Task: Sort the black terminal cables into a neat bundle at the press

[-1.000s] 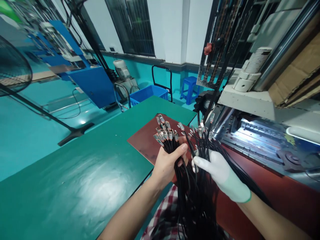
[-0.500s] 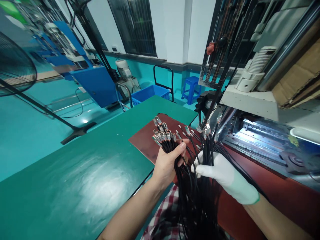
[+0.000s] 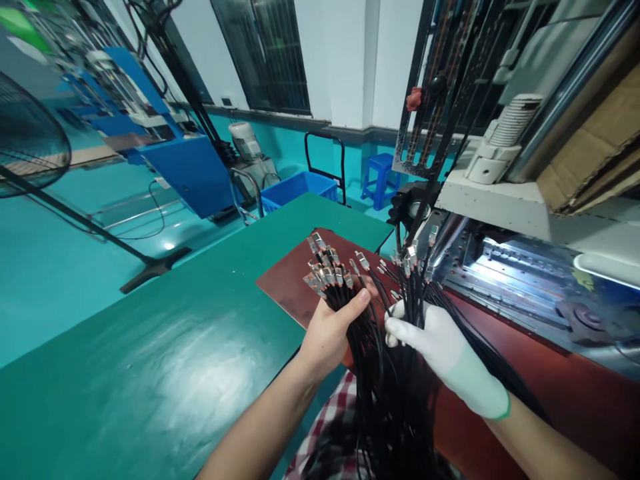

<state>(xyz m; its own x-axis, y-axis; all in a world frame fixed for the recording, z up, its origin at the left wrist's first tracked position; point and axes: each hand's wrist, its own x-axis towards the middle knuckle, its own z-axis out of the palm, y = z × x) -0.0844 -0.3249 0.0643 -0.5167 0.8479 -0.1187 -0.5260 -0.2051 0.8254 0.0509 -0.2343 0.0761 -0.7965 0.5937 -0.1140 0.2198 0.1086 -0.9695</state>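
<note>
My bare left hand [image 3: 333,330] is closed round a thick bundle of black cables, whose metal connectors [image 3: 330,270] fan out above the fingers. In a white glove, my right hand [image 3: 433,340] grips a second, smaller bunch of black cables [image 3: 413,300], tipped with similar metal connectors. One cable end [image 3: 367,267] leans between the two bunches, close to the gloved thumb and fingertips. Below both hands the cables [image 3: 390,413] hang together in a dark mass over my lap. More loose black cables [image 3: 465,327] lie on the brown board behind the glove.
A brown board [image 3: 285,287] lies on the green table [image 3: 125,373]. On the right stands a press machine [image 3: 500,187] with a lit metal bed [image 3: 520,267]. Farther off are a blue crate [image 3: 300,190], a blue stool [image 3: 379,180], a blue machine [image 3: 185,173] and a fan [image 3: 30,133].
The gloved thumb has closed in toward its fingertips. The cable end between the bunches has shifted left, toward my left hand. Both hands keep hold of their bunches.
</note>
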